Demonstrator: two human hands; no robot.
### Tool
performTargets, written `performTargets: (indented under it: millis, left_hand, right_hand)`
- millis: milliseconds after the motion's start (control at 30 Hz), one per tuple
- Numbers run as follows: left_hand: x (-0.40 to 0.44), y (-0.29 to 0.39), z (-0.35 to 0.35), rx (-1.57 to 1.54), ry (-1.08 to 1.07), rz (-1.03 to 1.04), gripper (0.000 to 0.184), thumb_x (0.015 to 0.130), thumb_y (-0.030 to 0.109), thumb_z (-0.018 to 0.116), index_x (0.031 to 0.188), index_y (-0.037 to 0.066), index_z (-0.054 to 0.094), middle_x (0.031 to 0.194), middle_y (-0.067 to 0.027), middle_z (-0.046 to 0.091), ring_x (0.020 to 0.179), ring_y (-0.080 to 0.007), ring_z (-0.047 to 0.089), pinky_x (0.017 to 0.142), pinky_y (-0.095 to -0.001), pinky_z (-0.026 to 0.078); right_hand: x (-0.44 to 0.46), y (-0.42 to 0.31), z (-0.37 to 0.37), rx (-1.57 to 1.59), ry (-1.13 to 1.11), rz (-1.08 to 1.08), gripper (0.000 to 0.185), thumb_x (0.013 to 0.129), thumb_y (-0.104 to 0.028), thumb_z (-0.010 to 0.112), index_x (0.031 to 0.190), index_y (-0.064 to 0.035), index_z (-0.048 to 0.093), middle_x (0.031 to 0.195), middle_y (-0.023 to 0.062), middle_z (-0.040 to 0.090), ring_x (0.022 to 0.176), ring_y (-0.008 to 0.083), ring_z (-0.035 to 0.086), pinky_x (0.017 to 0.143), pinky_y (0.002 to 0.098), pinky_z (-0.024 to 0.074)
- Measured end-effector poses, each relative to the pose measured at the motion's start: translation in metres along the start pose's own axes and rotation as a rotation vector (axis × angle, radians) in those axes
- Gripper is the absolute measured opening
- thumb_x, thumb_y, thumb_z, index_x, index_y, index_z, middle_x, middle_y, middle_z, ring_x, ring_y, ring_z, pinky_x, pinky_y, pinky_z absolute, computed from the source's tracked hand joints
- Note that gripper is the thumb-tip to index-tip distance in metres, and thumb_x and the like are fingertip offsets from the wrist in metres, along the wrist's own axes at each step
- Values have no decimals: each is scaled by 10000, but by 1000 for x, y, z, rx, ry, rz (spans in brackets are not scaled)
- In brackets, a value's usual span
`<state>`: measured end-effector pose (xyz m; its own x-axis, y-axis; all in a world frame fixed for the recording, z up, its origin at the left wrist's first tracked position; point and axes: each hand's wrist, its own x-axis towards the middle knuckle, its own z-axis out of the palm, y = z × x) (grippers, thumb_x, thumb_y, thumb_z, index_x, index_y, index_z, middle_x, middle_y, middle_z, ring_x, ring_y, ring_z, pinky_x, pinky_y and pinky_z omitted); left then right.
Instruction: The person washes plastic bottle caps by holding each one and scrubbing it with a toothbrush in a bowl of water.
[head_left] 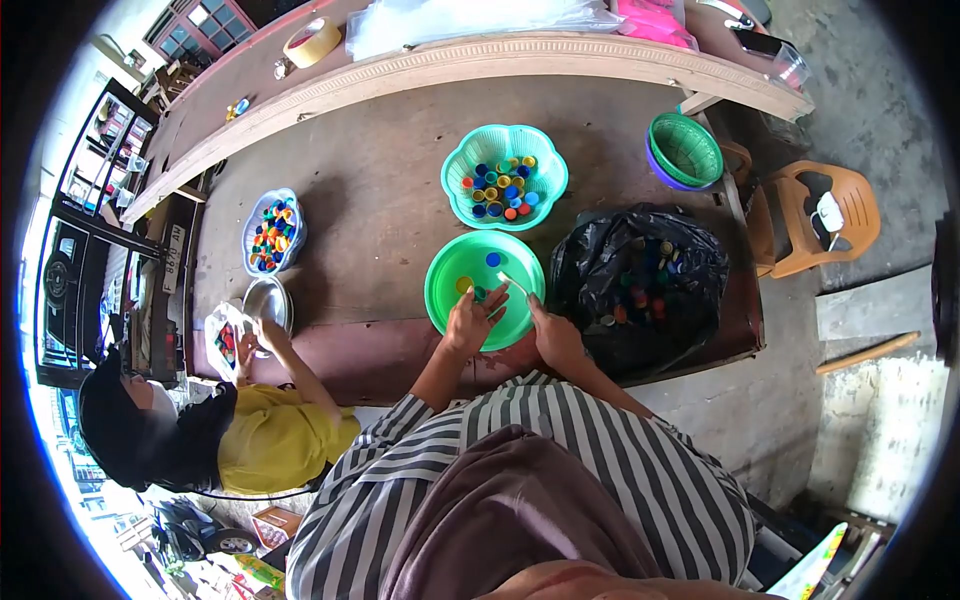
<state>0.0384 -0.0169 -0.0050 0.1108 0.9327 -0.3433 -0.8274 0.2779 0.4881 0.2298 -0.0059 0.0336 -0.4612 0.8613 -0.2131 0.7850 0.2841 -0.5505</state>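
Over a round green basin [436,280], my left hand [470,320] is turned partly palm up. A small dark green bottle cap [480,294] shows between its thumb and fingers. My right hand [557,338] is closed around a slim pale stick-like tool [517,287]; its exact kind is too small to tell. The tool's tip points over the basin, close to my left fingers. A yellow cap [464,284] is just beyond my left fingertips, and a blue cap [493,259] lies in the basin farther back.
Behind the basin stands a turquoise scalloped bowl [455,160] of mixed caps. A black plastic bag [590,250] with caps lies at right. Stacked baskets [685,150] stand farther back. At left, a co-worker [280,430] handles a metal bowl [268,300] near a blue cap-filled basket [248,240].
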Motion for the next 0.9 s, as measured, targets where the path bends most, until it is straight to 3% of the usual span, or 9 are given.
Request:
performTargets:
  millis: [67, 167, 333, 400, 500, 600, 700, 767, 900]
  left_hand:
    - [0, 0, 4, 18, -12, 15, 344, 962, 386, 355, 1129, 108, 471, 1351, -190, 430, 1209, -273, 422, 989, -402, 325]
    - [-4, 2, 2, 23, 22, 19, 358, 962, 394, 356, 1158, 109, 449, 1343, -190, 435, 1197, -273, 433, 982, -404, 335]
    - [-2, 0, -3, -15, -2, 1, 382, 966, 386, 359, 1196, 84, 397, 1309, -204, 463, 1157, -307, 467, 971, -435, 355]
    - [-7, 1, 0, 140, 21, 76, 396, 969, 398, 360, 1192, 71, 391, 1322, -192, 457, 1150, -304, 472, 959, -442, 367]
    - [3, 2, -8, 457, 196, 75, 389, 971, 385, 381, 1192, 65, 381, 1290, -184, 482, 1111, -311, 501, 926, -439, 397]
    - [27, 23, 3, 864, 214, 151, 332, 968, 347, 429, 1174, 91, 378, 1233, -147, 530, 1121, -279, 504, 933, -423, 396]
    - [85, 50, 3, 1145, 78, 573, 354, 927, 223, 530, 1229, 77, 416, 1189, -154, 548, 1042, -304, 542, 880, -397, 439]
    - [90, 81, 50, 1475, 148, 638, 389, 883, 190, 586, 1241, 99, 465, 1213, -168, 535, 1061, -312, 517, 897, -377, 423]
    - [107, 95, 71, 1520, 220, 923, 380, 818, 169, 642, 1160, 69, 509, 1123, -153, 582, 1020, -369, 521, 891, -453, 379]
  right_hand:
    - [-2, 2, 6, 111, 153, -168, 492, 878, -108, 444, 1363, -97, 365, 820, 216, 637, 713, 370, 630, 613, 450, 496]
    - [-8, -3, 18, 162, -13, -193, 494, 872, -113, 450, 1360, -100, 376, 806, 209, 636, 712, 370, 630, 621, 457, 492]
    - [-5, -2, 3, 132, 91, -144, 465, 878, -129, 460, 1340, -103, 407, 802, 222, 629, 723, 385, 620, 640, 476, 476]
    - [-10, -7, 5, 208, 60, -234, 442, 894, -150, 464, 1332, -111, 415, 807, 231, 627, 733, 400, 611, 653, 490, 465]
    - [3, 8, 4, 34, 27, 91, 419, 900, -170, 458, 1315, -118, 437, 859, 236, 630, 749, 406, 609, 666, 496, 474]
    - [5, 20, -6, 136, 116, 48, 401, 906, -189, 462, 1301, -117, 454, 914, 237, 626, 785, 415, 604, 684, 496, 474]
    - [2, 18, -6, 212, 139, 9, 372, 913, -205, 465, 1273, -114, 486, 960, 237, 617, 818, 420, 597, 693, 497, 470]
    - [2, 17, -9, 223, 126, 29, 366, 914, -205, 464, 1268, -116, 495, 962, 240, 615, 831, 417, 596, 700, 492, 470]
    - [3, 19, -22, 239, 126, 126, 370, 920, -207, 456, 1276, -111, 490, 959, 248, 610, 853, 409, 595, 718, 476, 468]
